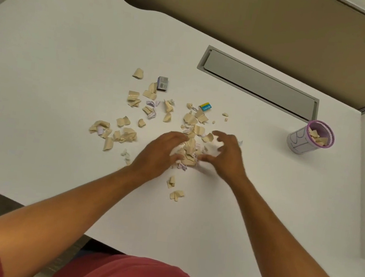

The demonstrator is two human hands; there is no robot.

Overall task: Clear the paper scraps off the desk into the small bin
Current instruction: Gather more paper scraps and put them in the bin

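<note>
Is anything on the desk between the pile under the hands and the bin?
Nothing visible. The desk is bare between the pile, cupped by left hand and right hand, and the bin to the right.

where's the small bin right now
In the head view the small bin stands upright on the desk at the far right, beyond the right hand and just past the end of the grey cable hatch.

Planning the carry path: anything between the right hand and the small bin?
In the head view, the desk between the right hand and the small bin is bare apart from one small scrap beside the hand.
</note>
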